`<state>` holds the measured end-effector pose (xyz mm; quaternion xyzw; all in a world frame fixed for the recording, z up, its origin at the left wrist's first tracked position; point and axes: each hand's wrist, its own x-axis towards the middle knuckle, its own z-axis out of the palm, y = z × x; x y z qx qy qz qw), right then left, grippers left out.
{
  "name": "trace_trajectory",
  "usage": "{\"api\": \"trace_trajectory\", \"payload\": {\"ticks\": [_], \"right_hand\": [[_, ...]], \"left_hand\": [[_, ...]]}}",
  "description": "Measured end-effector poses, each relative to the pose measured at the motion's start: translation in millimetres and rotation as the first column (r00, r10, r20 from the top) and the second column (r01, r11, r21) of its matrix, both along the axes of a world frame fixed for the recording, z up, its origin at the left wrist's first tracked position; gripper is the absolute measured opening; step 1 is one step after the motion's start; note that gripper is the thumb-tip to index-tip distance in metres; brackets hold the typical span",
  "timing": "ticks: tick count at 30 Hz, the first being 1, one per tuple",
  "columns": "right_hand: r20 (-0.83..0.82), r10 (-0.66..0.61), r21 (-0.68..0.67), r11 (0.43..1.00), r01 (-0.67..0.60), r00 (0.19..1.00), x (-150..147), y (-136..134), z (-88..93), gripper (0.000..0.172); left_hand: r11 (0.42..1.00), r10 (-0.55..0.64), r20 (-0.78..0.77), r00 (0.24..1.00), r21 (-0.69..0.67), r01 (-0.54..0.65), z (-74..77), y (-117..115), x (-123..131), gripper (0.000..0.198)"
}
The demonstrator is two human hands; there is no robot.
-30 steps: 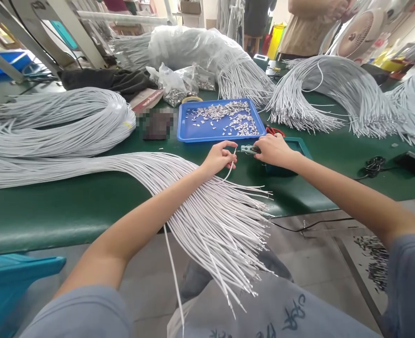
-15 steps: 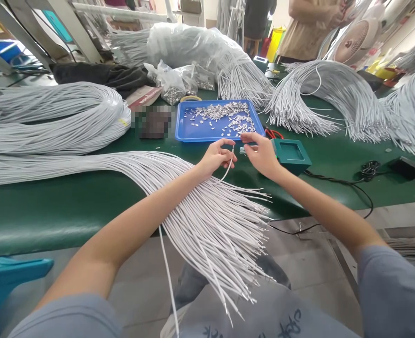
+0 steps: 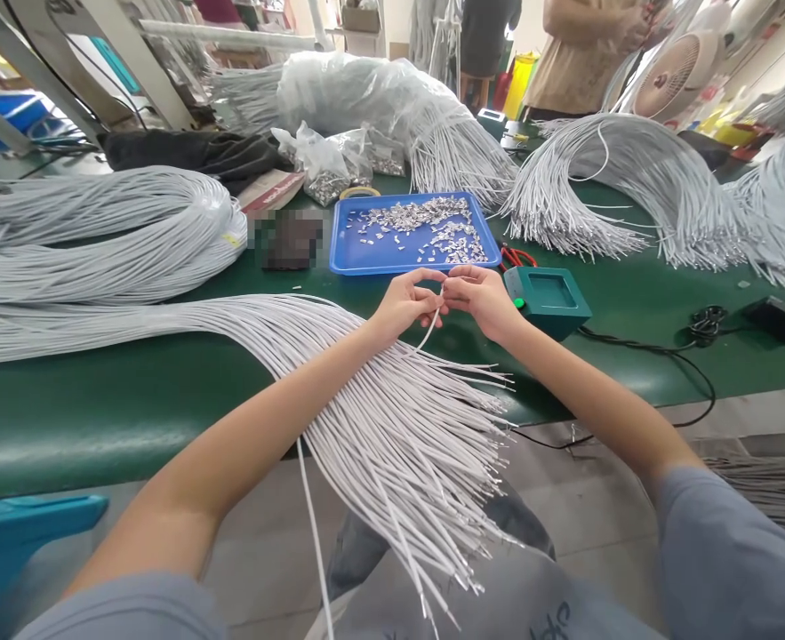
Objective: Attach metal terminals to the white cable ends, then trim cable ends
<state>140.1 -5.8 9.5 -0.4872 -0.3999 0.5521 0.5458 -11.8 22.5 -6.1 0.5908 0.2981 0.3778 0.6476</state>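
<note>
One white cable (image 3: 430, 331) rises from the bundle, pinched near its end by my left hand (image 3: 405, 302). My right hand (image 3: 477, 298) has its fingertips closed together at that same cable end, touching my left fingers. What lies between the right fingertips is hidden. Under my left forearm the big bundle of white cables (image 3: 392, 418) spreads out, its cut ends hanging past the table edge. Just beyond my hands is a blue tray (image 3: 365, 260) with many small metal pieces (image 3: 425, 213). A green box-shaped device (image 3: 552, 298) with a lit green spot stands right of my right hand.
Coiled grey cables (image 3: 99, 222) lie at left, more bundles (image 3: 579, 196) at right. Clear bags of metal parts (image 3: 329, 169), a tape roll (image 3: 360, 192) and a dark blurred item (image 3: 292, 242) sit behind. A black cord (image 3: 659, 345) crosses the right side. Another person (image 3: 579, 53) stands behind the table.
My right hand has moved left and its fingertips have closed at the cable end beside my left fingers. A green light now shows on the device. The view has shifted slightly.
</note>
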Motion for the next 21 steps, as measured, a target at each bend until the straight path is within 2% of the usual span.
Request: {"api": "trace_trajectory", "payload": {"ticks": [2, 7, 13, 18, 21], "right_hand": [[-0.004, -0.003, 0.001, 1.0, 0.003, 1.0, 0.9, -0.9, 0.1, 0.024], [-0.014, 0.006, 0.012, 1.0, -0.006, 1.0, 0.5, -1.7, 2.1, 0.017], [0.005, -0.059, 0.036, 0.998, 0.058, 0.998, 1.9, -1.6, 1.8, 0.014], [0.074, 0.026, 0.087, 0.996, -0.032, 0.997, 1.3, -3.9, 1.8, 0.033], [0.118, 0.018, 0.112, 0.993, -0.031, 0.993, 0.9, -3.9, -0.3, 0.038]], "left_hand": [[1.0, 0.013, -0.015, 1.0, 0.008, -0.013, 0.8, -0.9, 0.0, 0.037], [0.999, 0.016, -0.015, 1.0, 0.04, -0.015, 0.6, -1.4, 0.4, 0.036], [0.995, 0.041, -0.023, 0.999, 0.092, -0.039, -1.6, -1.0, 0.2, 0.037], [0.992, 0.033, -0.026, 0.999, 0.12, -0.03, -2.8, -1.0, 0.7, 0.038], [0.992, 0.04, -0.026, 0.999, 0.124, -0.036, -3.0, -0.9, 1.8, 0.039]]}}
